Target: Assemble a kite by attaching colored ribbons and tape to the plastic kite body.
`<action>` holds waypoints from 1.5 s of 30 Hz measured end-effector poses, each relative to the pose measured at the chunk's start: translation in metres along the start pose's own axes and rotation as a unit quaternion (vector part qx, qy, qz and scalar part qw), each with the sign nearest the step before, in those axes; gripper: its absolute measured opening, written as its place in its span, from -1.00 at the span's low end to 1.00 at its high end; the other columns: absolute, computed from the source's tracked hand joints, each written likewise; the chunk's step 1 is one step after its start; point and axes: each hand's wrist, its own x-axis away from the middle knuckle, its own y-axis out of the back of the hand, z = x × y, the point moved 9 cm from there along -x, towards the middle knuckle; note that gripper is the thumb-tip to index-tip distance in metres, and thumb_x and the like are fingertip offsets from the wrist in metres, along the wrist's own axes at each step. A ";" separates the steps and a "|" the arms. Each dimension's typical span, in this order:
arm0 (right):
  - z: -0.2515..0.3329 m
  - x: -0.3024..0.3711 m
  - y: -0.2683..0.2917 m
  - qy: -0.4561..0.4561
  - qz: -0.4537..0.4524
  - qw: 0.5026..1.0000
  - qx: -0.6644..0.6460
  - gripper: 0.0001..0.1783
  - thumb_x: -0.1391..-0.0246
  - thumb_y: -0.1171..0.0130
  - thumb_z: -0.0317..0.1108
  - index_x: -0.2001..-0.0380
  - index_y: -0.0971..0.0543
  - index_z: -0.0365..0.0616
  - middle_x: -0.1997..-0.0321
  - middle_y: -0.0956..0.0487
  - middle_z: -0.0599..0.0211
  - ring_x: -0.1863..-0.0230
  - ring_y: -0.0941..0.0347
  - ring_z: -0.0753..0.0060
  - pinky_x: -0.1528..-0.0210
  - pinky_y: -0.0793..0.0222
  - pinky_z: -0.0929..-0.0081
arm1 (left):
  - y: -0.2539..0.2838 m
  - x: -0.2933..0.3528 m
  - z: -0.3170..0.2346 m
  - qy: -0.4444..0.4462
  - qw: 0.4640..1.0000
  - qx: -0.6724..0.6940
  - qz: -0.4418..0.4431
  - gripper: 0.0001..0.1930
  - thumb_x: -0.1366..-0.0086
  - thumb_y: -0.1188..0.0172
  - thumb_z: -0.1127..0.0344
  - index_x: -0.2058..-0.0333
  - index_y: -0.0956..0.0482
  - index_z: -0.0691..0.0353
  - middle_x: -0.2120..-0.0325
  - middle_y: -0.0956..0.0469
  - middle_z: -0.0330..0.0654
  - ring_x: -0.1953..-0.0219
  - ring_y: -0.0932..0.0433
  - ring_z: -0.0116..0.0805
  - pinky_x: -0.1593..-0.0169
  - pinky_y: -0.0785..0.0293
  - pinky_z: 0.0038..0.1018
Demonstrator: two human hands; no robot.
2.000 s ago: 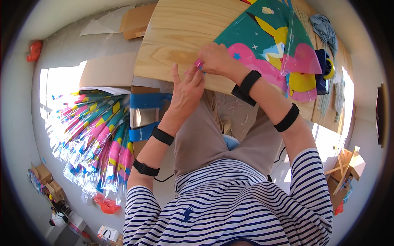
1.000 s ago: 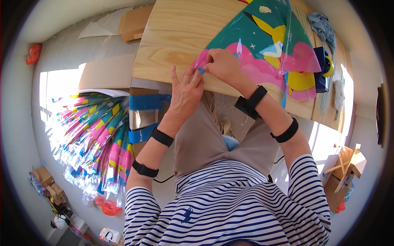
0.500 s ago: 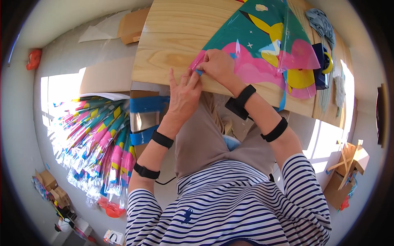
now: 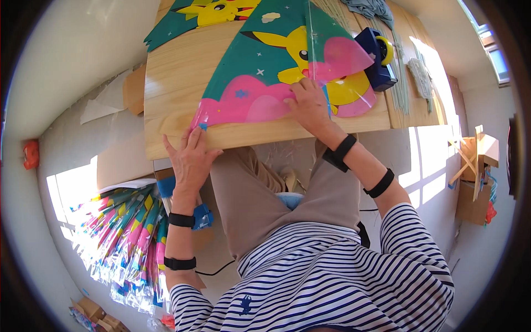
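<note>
A kite-like printed sheet [image 4: 243, 88], teal and pink with a yellow cartoon figure, lies on the wooden table, its right part folded over. My left hand [image 4: 189, 160] rests at its lower left corner, fingers spread, the fingertips beside a small piece of blue tape [image 4: 203, 126]. Farther right, my right hand [image 4: 311, 108] lies over the lower middle of the sheet with bent fingers, thumb apart from the others. Just past those fingertips, a blue strip [image 4: 327, 99] runs down the sheet.
A blue tape dispenser with a yellow roll [image 4: 381, 55] stands right of the sheet. Thin rods [image 4: 402, 83] and a clear plastic box [image 4: 420, 77] lie farther right. Another printed sheet [image 4: 180, 25] is at the far left. Many folded, similarly coloured pieces [image 4: 124, 232] are heaped below left.
My right hand has left the lower left corner and moved right to the sheet's middle. My left hand stays at the corner. The whole view has shifted.
</note>
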 end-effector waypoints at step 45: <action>-0.005 -0.089 -0.058 0.026 0.162 0.986 -0.012 -0.78 -0.04 -0.28 -0.21 0.25 -0.56 0.00 0.44 -0.64 0.19 0.32 -0.63 0.07 0.38 -0.48 0.11 | -0.021 -0.153 0.068 0.134 0.988 -0.006 0.072 -0.46 -0.22 -0.26 0.00 -0.17 -0.50 -0.06 -0.34 -0.28 -0.31 -0.42 -0.14 -0.15 -0.29 0.20 0.50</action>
